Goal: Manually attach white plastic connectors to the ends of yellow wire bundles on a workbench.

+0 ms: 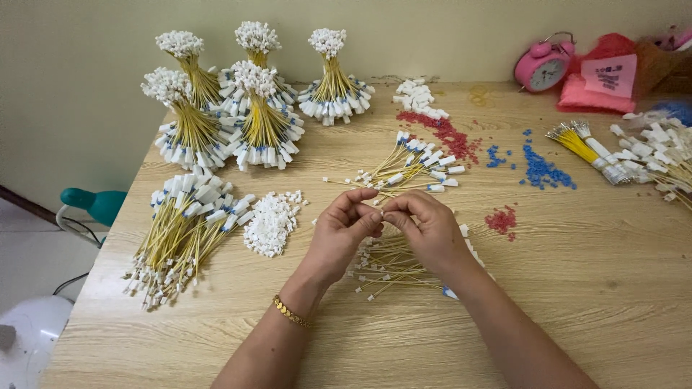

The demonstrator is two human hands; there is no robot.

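Indoors, pale wood table (577,288) against cream wall (432,29) — both hands' grips, left hand (342,230), right hand (429,230), pinching a yellow wire (375,204).

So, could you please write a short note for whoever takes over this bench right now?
Left hand and right hand: fingertips pinched together over the table, on a small piece too hidden to identify.
Loose yellow wires lie under the hands; more just beyond.
Done, apparently: five tied upright bundles at the far left, and a flat pile of capped wires.
Left: the loose wires, the white connector heap, red pieces and blue pieces.
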